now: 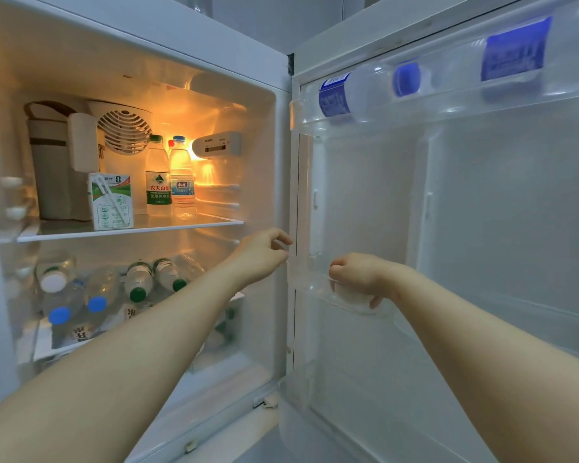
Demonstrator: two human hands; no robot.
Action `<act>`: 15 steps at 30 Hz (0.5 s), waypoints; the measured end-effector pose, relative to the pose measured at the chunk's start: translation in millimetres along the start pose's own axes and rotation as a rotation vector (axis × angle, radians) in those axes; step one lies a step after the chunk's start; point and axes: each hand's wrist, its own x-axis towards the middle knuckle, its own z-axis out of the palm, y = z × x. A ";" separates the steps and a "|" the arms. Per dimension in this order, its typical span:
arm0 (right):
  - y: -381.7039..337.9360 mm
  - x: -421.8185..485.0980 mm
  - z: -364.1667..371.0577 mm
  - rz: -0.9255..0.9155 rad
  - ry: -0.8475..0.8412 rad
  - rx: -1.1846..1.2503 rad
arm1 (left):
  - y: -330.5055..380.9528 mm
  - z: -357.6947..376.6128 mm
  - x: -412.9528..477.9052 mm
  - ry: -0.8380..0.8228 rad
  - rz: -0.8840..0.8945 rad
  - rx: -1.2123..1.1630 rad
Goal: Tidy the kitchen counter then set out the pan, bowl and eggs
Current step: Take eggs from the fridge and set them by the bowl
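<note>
At lit fridge (258, 168), R hand (360, 275) in door shelf (310, 286).

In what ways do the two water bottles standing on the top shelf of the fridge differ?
Cap: green on the left bottle, blue on the right bottle. Label: green on the left bottle, blue on the right bottle. Both are clear and stand upright, side by side.

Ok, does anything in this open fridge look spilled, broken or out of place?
Nothing is spilled or broken. The water bottles on the lower shelf lie sideways in a loose heap, and the blue-label bottles in the top door rack lie flat too. The milk carton stands upright.
</note>
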 end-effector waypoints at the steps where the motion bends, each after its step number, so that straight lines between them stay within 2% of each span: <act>1: 0.5 0.1 -0.2 0.008 -0.003 -0.001 | 0.0 0.5 -0.7 0.003 0.002 -0.004; 7: 3.9 3.2 -0.7 0.037 0.078 0.107 | 9.0 3.3 0.5 0.003 0.047 0.084; 12: 16.0 8.9 -9.1 0.021 0.448 0.632 | 30.1 17.4 6.6 0.007 0.087 0.064; 15: 18.0 1.0 -10.1 0.045 0.533 0.884 | 44.4 37.3 12.2 -0.061 0.146 0.156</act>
